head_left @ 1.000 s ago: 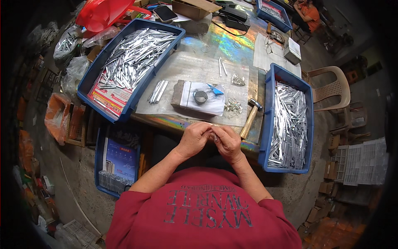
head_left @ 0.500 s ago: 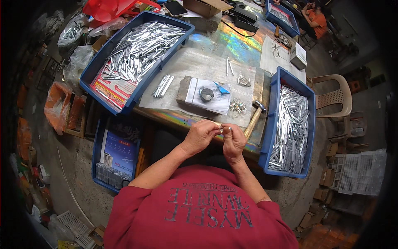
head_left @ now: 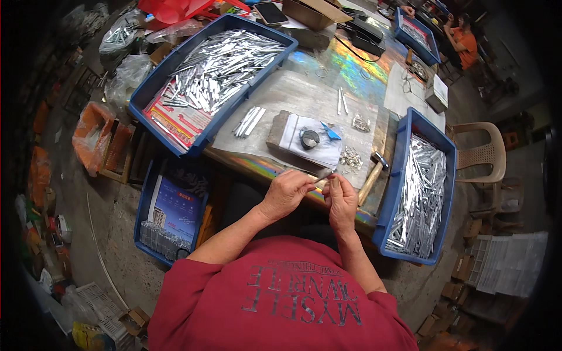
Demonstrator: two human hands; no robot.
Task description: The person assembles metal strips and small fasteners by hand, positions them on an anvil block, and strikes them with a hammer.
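Over the table's front edge, my left hand (head_left: 287, 192) and my right hand (head_left: 341, 202) face each other with pinched fingers. Between their fingertips shows a small thin metal piece (head_left: 324, 174), which both seem to grip; its exact shape is too small to make out. Just beyond lies a stone block (head_left: 277, 130) topped with a white paper pad (head_left: 295, 136), a dark round metal piece (head_left: 309, 138) and a blue scrap (head_left: 331, 133). Small metal fittings (head_left: 351, 159) are heaped to the right of the block. A hammer (head_left: 371, 180) rests beside my right hand, its wooden handle toward me.
A blue bin (head_left: 202, 140) of metal strips stands at left, another blue bin (head_left: 380, 237) at right. Several loose strips (head_left: 250, 121) lie left of the block. A plastic chair (head_left: 494, 149) is beyond the right bin. Another person (head_left: 466, 48) sits at the far right.
The whole view has shifted, so the scene sits farther right and lower. My fingertips have drawn slightly apart, and more of the thin metal piece shows between them.
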